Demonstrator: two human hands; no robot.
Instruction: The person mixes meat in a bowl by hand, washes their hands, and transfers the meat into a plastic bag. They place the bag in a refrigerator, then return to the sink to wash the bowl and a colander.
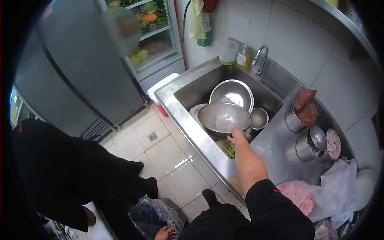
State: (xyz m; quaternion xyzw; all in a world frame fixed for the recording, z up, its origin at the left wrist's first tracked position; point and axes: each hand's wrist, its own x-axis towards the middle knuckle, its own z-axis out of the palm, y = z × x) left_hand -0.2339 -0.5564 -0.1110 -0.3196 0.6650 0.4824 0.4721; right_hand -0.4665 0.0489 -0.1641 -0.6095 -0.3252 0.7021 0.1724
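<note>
I have my right hand (236, 136) reaching into the sink (188, 94), fingers closed on the near rim of a steel bowl (224, 117) that sits tilted over the green beans (227, 147) by the sink's front edge. My left hand (165, 232) hangs low by the lined bin (150, 216); I cannot tell how open it is. A larger bowl (234, 92) lies behind, towards the tap (262, 60). I judge I am lifting the bowl clear; next calls for a steady grip so it slips past the small bowl (259, 118).
</note>
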